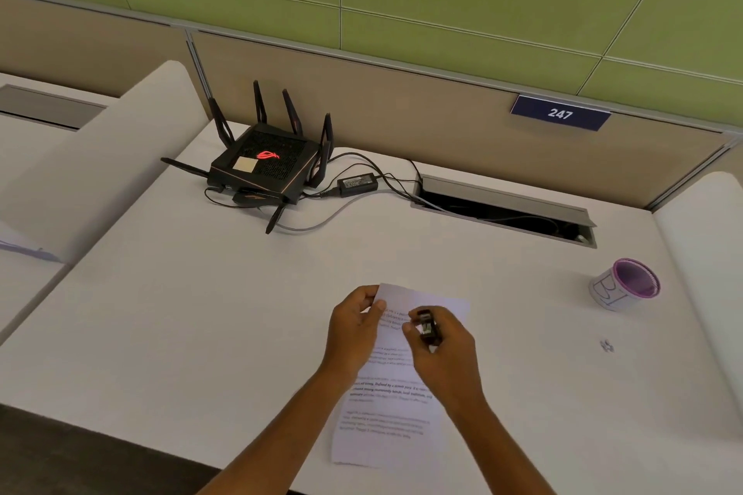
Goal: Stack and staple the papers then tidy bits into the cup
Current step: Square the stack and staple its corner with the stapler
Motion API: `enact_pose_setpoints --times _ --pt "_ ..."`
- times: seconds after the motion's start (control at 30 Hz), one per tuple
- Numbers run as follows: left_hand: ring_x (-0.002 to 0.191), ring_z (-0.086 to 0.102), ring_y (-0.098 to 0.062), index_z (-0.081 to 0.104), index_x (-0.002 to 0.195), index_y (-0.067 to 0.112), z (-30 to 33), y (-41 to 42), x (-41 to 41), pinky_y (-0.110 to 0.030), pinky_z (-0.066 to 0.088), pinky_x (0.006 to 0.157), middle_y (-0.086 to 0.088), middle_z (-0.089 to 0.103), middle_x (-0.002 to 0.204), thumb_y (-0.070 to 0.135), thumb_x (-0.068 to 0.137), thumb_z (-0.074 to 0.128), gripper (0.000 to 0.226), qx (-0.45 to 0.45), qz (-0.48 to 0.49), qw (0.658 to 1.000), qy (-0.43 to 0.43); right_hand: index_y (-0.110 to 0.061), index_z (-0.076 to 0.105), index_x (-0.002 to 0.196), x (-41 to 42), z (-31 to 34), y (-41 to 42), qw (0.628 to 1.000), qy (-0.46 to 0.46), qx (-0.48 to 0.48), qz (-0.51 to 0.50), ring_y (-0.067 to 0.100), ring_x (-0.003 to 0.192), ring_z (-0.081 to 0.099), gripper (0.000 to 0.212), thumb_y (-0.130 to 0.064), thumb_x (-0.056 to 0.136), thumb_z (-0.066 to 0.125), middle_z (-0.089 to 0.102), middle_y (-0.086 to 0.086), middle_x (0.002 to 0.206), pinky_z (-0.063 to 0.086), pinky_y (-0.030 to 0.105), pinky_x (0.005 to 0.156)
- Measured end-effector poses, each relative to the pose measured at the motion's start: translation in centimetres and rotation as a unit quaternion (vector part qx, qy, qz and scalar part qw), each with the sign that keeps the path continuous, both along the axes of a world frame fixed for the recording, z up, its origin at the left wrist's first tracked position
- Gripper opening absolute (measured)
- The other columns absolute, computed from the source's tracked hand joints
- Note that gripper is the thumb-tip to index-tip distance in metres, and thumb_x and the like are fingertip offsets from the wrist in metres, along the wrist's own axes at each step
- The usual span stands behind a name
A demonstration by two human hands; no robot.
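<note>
Papers (392, 406) lying near the front edge of the tabletop (201, 313), long side running away from that edge, far end lifted a little. Left hand (354, 328) pinching the far left corner of the sheets between thumb and fingers. Right hand (438, 346) curled round a small dark stapler (428, 328), held just beside that corner, over the top of the page. Cannot tell whether the stapler mouth is already over the paper edge.

Step in hand, by the look of it: stapling the stack at the top corner. To do it well: square the sheets first so the edges line up under the pinch; slide the corner fully into the stapler mouth, not just the tip; keep left fingertips clear of the mouth; hold the corner flat rather than bent; squeeze once, firmly and straight, so both legs pass through every sheet. Afterwards, tug lightly to check the hold.

Cup (627, 285), purple-rimmed, tipped toward the camera, standing well apart near the right edge of the tabletop. Small scrap (606, 346) lying nearer the front edge than the cup, probably one of the bits to tidy. Router (261, 165) and cables at the back edge, out of the way.
</note>
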State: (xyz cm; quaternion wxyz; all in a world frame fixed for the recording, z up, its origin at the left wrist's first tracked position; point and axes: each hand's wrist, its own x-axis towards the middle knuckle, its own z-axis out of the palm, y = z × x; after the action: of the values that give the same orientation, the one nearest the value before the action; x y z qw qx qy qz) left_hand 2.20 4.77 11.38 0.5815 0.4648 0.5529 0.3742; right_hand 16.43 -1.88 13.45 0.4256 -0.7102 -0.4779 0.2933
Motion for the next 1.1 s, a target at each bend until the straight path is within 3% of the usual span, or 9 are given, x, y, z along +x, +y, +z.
enact_pose_setpoints --times 0.1,0.23,0.33,0.43,0.57,0.67,0.8,0.9,1.1 --pt "0.091 0.08 -0.016 0.069 0.116 0.038 1.1 -0.5 0.7 -0.03 0.067 0.074 0.008 0.079 0.112 0.027 0.105 0.063 0.017 0.009 0.023 0.999 -0.025 -0.028 0.071 0.114 -1.1 -0.1 -0.6 1.0 -0.005 0.013 -0.013 -0.001 0.099 0.069 0.02 -0.025 0.095 0.074 0.072 -0.017 0.106 0.055 0.012 0.081" --pt "0.108 0.077 -0.013 0.072 0.128 0.029 2.1 -1.3 1.4 -0.034 0.065 0.092 0.01 0.079 0.119 0.027 0.103 0.065 0.025 0.001 0.039 0.996 -0.077 -0.028 0.069 0.126 -1.8 0.8 -0.8 1.0 0.002 0.027 0.001 -0.006 0.109 0.066 0.032 -0.03 0.094 0.074 0.072 -0.02 0.117 0.05 0.004 0.087" --pt "0.116 0.075 -0.013 0.073 0.131 0.029 3.0 -2.1 1.7 -0.039 0.064 0.097 0.011 0.078 0.123 0.03 0.106 0.06 0.029 -0.003 0.021 0.994 -0.107 -0.032 0.066 0.129 -1.9 1.5 -1.0 0.998 0.032 0.045 -0.003 -0.003 0.101 0.071 0.034 -0.03 0.095 0.073 0.074 -0.02 0.113 0.054 0.008 0.08" --pt "0.122 0.071 -0.008 0.074 0.13 0.033 3.8 -2.9 1.6 -0.034 0.063 0.099 0.016 0.077 0.127 0.033 0.109 0.051 0.031 0.017 -0.003 0.994 -0.107 -0.025 0.068 0.132 -1.6 1.4 -1.3 0.998 0.043 0.055 -0.009 0.002 0.101 0.073 0.038 -0.028 0.094 0.073 0.076 -0.014 0.114 0.06 0.016 0.081" --pt "0.129 0.066 -0.005 0.072 0.133 0.03 4.2 -3.7 1.2 -0.039 0.059 0.107 0.017 0.074 0.132 0.044 0.102 0.05 0.04 0.058 -0.019 0.994 -0.093 -0.018 0.076 0.119 -0.8 0.5 -1.4 0.997 0.026 0.068 -0.017 0.011 0.092 0.076 0.024 -0.013 0.096 0.073 0.08 -0.011 0.1 0.064 0.029 0.082" --pt "0.133 0.064 -0.008 0.07 0.134 0.029 4.4 -4.3 0.8 -0.041 0.059 0.108 0.017 0.071 0.137 0.043 0.1 0.056 0.04 0.093 -0.019 0.992 -0.082 -0.021 0.08 0.106 -0.5 1.7 -1.5 0.985 0.157 0.035 -0.066 0.018 0.085 0.077 0.014 -0.015 0.099 0.07 0.081 -0.005 0.091 0.066 0.035 0.077" --pt "0.133 0.062 -0.009 0.069 0.132 0.033 3.9 -4.9 0.1 -0.034 0.06 0.105 0.018 0.068 0.136 0.039 0.101 0.063 0.032 0.178 -0.022 0.984 -0.013 -0.009 0.078 0.1 0.5 2.9 -1.5 0.93 0.347 0.015 -0.116 0.018 0.067 0.069 0.009 -0.015 0.096 0.073 0.077 0.003 0.084 0.051 0.024 0.057" --pt "0.132 0.063 -0.013 0.065 0.135 0.032 3.1 -5.1 -0.6 -0.036 0.062 0.101 0.018 0.064 0.14 0.05 0.097 0.065 0.042 0.218 -0.04 0.975 0.033 -0.005 0.074 0.09 0.9 2.6 -1.6 0.91 0.39 0.008 -0.144 0.019 0.058 0.043 0.012 -0.017 0.093 0.076 0.058 0.008 0.069 0.036 0.029 0.052" --pt "0.139 0.054 -0.008 0.042 0.15 0.042 2.9 -5.5 -0.8 -0.025 0.056 0.108 0.027 0.047 0.152 0.082 0.082 0.061 0.081 0.212 -0.112 0.965 0.108 -0.011 0.078 0.095 -0.1 2.9 -1.8 0.886 0.434 0.008 -0.163 0.018 0.061 0.045 0.01 -0.02 0.091 0.077 0.061 0.007 0.071 0.039 0.03 0.055"
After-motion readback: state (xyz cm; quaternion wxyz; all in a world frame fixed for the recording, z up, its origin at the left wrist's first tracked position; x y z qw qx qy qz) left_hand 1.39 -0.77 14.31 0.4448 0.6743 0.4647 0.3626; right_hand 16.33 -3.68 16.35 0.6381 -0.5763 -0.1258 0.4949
